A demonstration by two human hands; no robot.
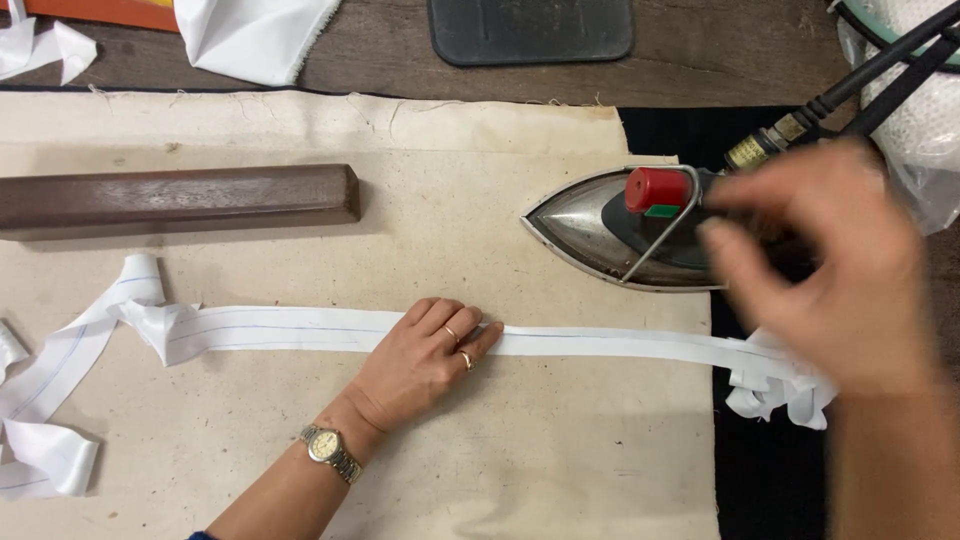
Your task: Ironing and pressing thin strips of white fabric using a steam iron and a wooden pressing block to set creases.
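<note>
A white fabric strip (600,342) is laid left to right across a beige pressing cloth (500,450) on the tabletop (700,50). It is pressed flat by the left hand (425,360), fingers together. The blurred right hand (830,270), fingers loosely apart, is seen just beside the iron (600,225), gripping nothing. A wooden block (180,197) lies far left.

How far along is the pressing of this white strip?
Done: nothing clearly; the white strip lies straight on the beige cloth. In hand: the left hand presses flat on the strip, and the blurred right hand is by the iron, which sits off the strip. Left: apparently the whole strip, including the crumpled ends.
</note>
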